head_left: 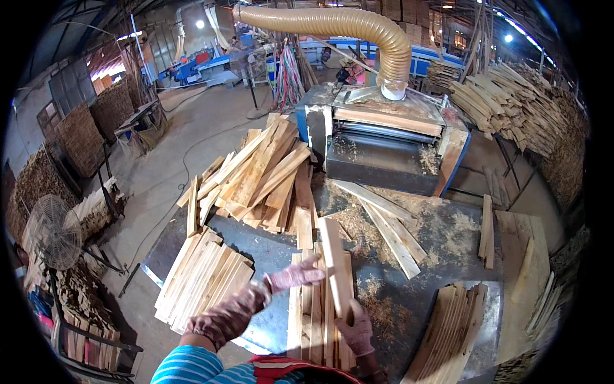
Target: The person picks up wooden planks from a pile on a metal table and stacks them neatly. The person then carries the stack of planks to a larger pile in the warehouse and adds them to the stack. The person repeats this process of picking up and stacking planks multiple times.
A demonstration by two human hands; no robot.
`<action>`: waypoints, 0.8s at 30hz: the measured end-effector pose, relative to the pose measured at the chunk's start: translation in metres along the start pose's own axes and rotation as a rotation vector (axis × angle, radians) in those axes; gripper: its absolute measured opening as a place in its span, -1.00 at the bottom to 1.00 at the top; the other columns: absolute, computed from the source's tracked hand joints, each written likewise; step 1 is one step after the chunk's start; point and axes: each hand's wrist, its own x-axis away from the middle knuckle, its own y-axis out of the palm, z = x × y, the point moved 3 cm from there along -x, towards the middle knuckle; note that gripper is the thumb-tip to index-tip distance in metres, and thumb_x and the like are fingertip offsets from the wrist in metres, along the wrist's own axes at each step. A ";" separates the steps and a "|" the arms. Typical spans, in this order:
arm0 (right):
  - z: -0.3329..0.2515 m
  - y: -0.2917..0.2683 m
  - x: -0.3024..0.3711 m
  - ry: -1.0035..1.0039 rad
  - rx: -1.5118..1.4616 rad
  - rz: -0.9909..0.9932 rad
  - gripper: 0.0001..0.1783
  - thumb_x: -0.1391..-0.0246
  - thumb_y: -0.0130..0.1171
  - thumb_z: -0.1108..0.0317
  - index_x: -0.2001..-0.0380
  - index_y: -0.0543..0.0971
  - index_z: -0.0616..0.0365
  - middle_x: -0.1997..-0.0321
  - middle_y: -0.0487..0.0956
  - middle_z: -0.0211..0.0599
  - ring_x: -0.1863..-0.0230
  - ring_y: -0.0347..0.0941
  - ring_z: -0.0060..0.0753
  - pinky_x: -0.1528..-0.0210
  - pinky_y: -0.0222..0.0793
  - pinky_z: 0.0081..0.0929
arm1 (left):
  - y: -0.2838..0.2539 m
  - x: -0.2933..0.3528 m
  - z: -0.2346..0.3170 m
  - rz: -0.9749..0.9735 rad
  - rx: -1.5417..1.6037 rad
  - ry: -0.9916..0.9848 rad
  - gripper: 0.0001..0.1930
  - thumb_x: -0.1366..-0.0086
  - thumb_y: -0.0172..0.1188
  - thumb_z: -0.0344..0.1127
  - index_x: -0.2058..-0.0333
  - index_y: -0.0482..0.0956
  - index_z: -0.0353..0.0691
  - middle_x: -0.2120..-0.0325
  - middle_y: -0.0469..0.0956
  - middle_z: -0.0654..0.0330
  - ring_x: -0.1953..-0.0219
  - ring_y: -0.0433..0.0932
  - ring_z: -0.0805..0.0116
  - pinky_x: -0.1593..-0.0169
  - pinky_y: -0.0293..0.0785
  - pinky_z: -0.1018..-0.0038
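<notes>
My right hand [356, 328], in a pinkish work glove, is closed round the near end of a pale wooden board [336, 265]. The board is raised at a slant above a stack of planks [308, 320] right in front of me. My left hand [298, 275], also gloved, reaches across with its fingers stretched out beside the board's left edge; whether they touch it I cannot tell. Left of that stack lies a neat row of boards [204, 278]. Another curved-looking stack of boards [446, 333] sits at the right.
A loose heap of boards [256, 179] covers the table's far left. Two narrow strips [393, 237] lie among sawdust on the dark tabletop [441, 256]. Behind it stands a planing machine [384, 141] with a ribbed hose [332, 20]. A round fan [55, 232] is at the left.
</notes>
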 end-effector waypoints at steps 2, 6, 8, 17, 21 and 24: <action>-0.011 0.010 0.004 -0.114 0.082 -0.008 -0.10 0.14 0.42 0.02 -0.24 0.34 0.19 -0.10 0.45 0.06 -0.06 0.44 0.03 -0.03 0.41 -0.12 | 0.024 0.009 -0.008 0.091 0.013 -0.086 -0.26 -0.19 0.31 0.21 -0.16 0.46 -0.25 0.14 0.60 0.09 0.17 0.58 0.37 0.15 0.57 0.46; -0.026 0.017 0.003 -0.068 0.022 -0.106 -0.19 0.03 0.33 0.01 -0.24 0.35 0.16 -0.11 0.46 0.10 -0.06 0.47 0.10 -0.06 0.43 -0.12 | 0.007 0.029 -0.036 0.411 0.263 -0.146 -0.63 -0.21 0.35 -0.10 0.13 0.68 -0.26 0.33 0.65 0.23 0.40 0.57 0.41 0.31 0.51 0.50; 0.004 0.017 0.003 0.025 0.015 -0.034 -0.23 -0.01 0.29 0.00 -0.23 0.37 0.16 -0.11 0.48 0.11 -0.05 0.48 0.11 -0.06 0.44 -0.12 | -0.006 0.040 -0.035 0.520 0.493 0.008 -0.69 -0.21 0.35 -0.24 0.15 0.62 -0.32 0.34 0.65 0.18 0.29 0.65 0.33 0.23 0.63 0.45; 0.128 0.040 0.082 0.692 0.296 -0.456 -0.30 -0.08 0.14 -0.19 -0.10 0.50 0.13 -0.11 0.44 0.16 -0.05 0.46 0.20 -0.07 0.44 -0.02 | -0.064 0.093 -0.077 0.729 0.805 0.004 -0.75 -0.28 0.28 -0.14 0.20 0.58 -0.16 0.44 0.63 0.19 0.41 0.63 0.37 0.38 0.64 0.45; 0.114 0.050 0.084 0.661 0.269 -0.440 -0.25 -0.09 0.06 -0.29 -0.08 0.49 0.14 -0.08 0.45 0.18 -0.09 0.44 0.19 -0.11 0.40 -0.04 | -0.104 0.073 -0.060 0.791 0.912 0.066 -0.84 -0.28 0.29 -0.14 0.38 0.61 -0.06 0.63 0.52 0.30 0.56 0.51 0.34 0.38 0.49 0.38; 0.100 0.037 0.073 0.613 0.270 -0.454 -0.23 -0.11 0.01 -0.32 -0.08 0.46 0.15 -0.06 0.47 0.16 -0.10 0.42 0.18 -0.13 0.37 -0.04 | -0.157 0.051 0.032 0.793 0.827 0.359 -0.83 -0.30 0.27 -0.17 0.38 0.53 -0.09 0.54 0.56 0.33 0.51 0.53 0.43 0.34 0.54 0.53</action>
